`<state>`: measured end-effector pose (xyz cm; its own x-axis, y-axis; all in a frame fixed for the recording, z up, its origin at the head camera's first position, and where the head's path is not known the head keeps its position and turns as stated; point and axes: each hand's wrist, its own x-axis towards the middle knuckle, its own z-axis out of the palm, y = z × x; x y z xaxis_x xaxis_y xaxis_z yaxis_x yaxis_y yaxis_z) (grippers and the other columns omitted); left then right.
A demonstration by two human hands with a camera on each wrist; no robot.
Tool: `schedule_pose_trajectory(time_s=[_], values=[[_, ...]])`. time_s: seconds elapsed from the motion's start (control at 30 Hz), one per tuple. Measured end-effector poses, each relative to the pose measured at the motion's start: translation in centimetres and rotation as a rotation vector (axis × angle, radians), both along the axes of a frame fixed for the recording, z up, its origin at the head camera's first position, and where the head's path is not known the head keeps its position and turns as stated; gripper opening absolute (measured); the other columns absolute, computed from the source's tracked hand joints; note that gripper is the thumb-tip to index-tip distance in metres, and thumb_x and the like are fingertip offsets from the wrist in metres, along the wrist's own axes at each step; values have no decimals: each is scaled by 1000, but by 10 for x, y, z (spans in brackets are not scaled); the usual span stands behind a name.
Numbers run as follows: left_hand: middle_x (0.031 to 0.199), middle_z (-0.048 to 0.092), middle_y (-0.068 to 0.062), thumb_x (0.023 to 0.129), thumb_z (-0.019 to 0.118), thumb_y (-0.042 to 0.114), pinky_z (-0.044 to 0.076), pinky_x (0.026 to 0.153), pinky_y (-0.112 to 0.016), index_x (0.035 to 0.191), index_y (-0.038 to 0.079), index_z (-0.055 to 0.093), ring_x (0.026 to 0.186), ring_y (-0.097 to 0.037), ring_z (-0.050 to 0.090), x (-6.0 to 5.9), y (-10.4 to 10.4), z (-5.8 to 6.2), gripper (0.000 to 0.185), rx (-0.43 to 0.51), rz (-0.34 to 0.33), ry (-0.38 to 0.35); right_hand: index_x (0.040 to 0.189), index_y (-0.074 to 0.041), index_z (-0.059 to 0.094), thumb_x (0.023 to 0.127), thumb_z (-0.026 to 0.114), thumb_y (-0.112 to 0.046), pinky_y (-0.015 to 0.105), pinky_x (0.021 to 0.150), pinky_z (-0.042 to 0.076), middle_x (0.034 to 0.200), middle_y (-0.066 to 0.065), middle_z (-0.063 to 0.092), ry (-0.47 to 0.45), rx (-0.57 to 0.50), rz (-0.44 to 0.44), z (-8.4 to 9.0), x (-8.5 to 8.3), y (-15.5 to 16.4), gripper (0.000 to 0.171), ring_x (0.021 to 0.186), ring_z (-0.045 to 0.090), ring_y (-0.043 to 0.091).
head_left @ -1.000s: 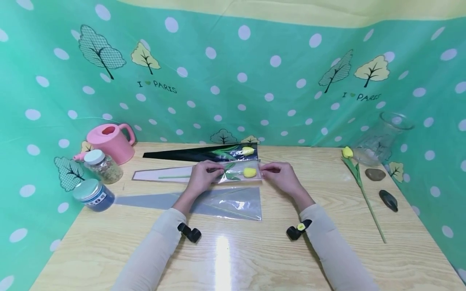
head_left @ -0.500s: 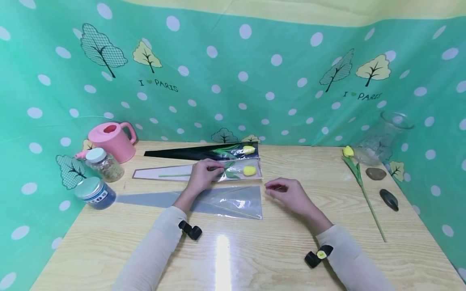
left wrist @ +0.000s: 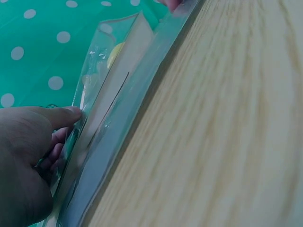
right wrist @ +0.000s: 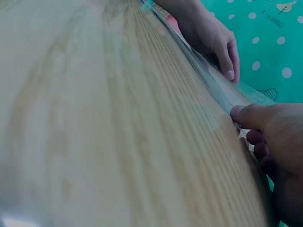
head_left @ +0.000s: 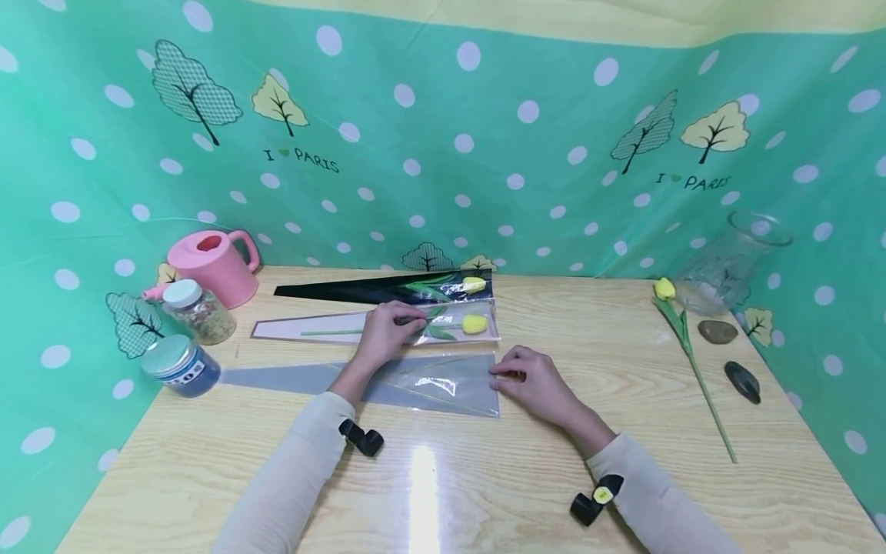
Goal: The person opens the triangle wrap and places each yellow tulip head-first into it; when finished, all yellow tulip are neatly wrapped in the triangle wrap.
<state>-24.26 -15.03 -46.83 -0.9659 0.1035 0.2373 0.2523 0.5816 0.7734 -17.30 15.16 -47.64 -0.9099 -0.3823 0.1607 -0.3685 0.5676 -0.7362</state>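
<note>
In the head view, three tapered flower sleeves lie across the table. My left hand (head_left: 384, 335) pinches the clear front of the middle, white flower sleeve (head_left: 277, 329), which holds a yellow tulip (head_left: 474, 324). At the right, wide end of the nearest, grey flower sleeve (head_left: 298, 378), my right hand (head_left: 536, 385) pinches the edge between thumb and fingers. No flower shows inside this grey sleeve. Farthest back is a black flower sleeve (head_left: 332, 292) with another yellow tulip (head_left: 474, 285). In the left wrist view, the thumb (left wrist: 71, 113) presses on the clear film.
To the left stand a pink watering can (head_left: 214, 269), a jar of mixed bits (head_left: 202, 314) and a blue jar (head_left: 183, 369). At right are a loose yellow tulip (head_left: 685, 338), a glass vase (head_left: 727, 261), a brown stone (head_left: 717, 332) and a black stone (head_left: 743, 382).
My right hand has let go of the white sleeve's right end, moved down toward me and come to the grey sleeve's right edge. The left hand has stayed in place.
</note>
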Motion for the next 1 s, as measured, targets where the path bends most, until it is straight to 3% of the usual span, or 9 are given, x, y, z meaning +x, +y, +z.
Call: schedule_pose_trajectory(time_s=[0.37,0.47,0.57,0.7,0.77,0.87,1.0], values=[[115,76,-9,89,82,16,49,99,-47,105,13,83,113,-31,66,6,-2,2,17,-27,7,21,99,-12,82,86,83,-10,21,72,55,91,-5,71,63,-47,-5,-2,8,-4,13,82,63,6],[117,76,-10,89,82,17,47,96,-47,106,13,82,111,-31,63,8,0,7,17,-36,11,54,97,-12,83,86,83,-9,21,70,56,91,-4,72,85,-70,-15,-1,8,-4,11,80,63,7],[118,75,-8,89,82,18,47,102,-49,107,13,82,112,-29,64,19,2,18,18,-10,0,47,96,-12,83,86,83,-9,21,70,56,91,-3,73,97,-75,-17,-2,8,-4,10,80,64,7],[118,75,-4,88,82,18,53,98,-46,109,13,81,107,-26,67,44,2,32,21,73,-90,-47,97,-12,83,86,83,-9,21,73,57,92,-3,73,77,-86,-13,-2,7,-3,11,82,66,7],[119,75,-3,88,82,18,56,90,-39,111,15,80,103,-24,67,56,2,33,23,88,-156,-96,97,-13,83,86,83,-9,21,73,58,92,-4,73,65,-98,-16,-2,7,-2,11,82,66,7],[121,74,1,89,81,21,55,92,-34,114,19,79,106,-20,66,70,-1,27,25,90,-221,-176,97,-14,82,86,83,-9,21,73,58,92,-4,73,57,-116,-15,-1,5,-1,11,82,66,7],[128,72,3,89,81,23,52,102,-37,119,20,77,117,-18,65,78,-5,13,30,124,-248,-254,97,-14,82,87,82,-9,21,73,57,92,-3,74,36,-140,-12,2,4,0,11,82,65,9]])
